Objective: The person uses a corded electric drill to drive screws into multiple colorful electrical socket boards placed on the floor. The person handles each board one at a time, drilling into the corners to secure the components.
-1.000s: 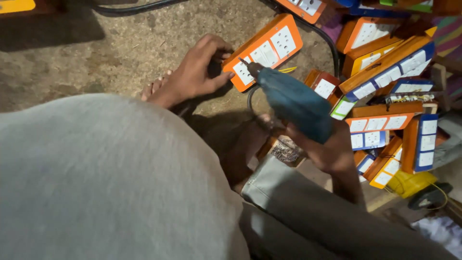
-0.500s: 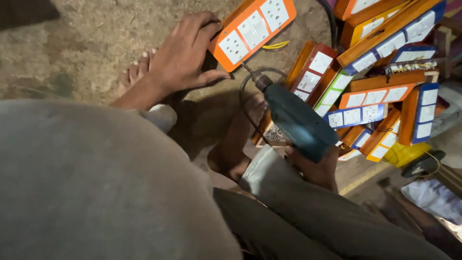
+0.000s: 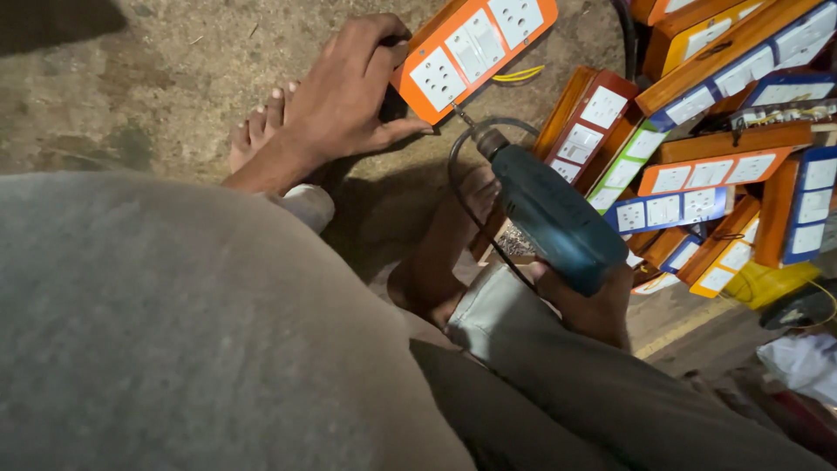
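My left hand [image 3: 349,96] grips the near end of an orange extension board [image 3: 475,48] with white sockets, holding it tilted on the ground. In my right hand [image 3: 593,301] is a blue electric drill [image 3: 549,214]. Its bit [image 3: 462,115] points up and left and touches the lower edge of the orange board. A dark cord [image 3: 475,209] loops down from the drill. My bare feet [image 3: 261,122] rest on the ground, one behind the left wrist, the other [image 3: 445,244] under the drill.
A heap of orange, blue, red and green socket boards [image 3: 706,139] fills the right side. A yellow object [image 3: 772,281] and a dark tool [image 3: 802,305] lie at the lower right. Yellow wires [image 3: 519,74] show beneath the held board. The floor [image 3: 131,87] is rough concrete.
The view has swung, so the orange board and my left hand sit higher in the picture. The drill bit has closed in on the board's lower edge and touches it.
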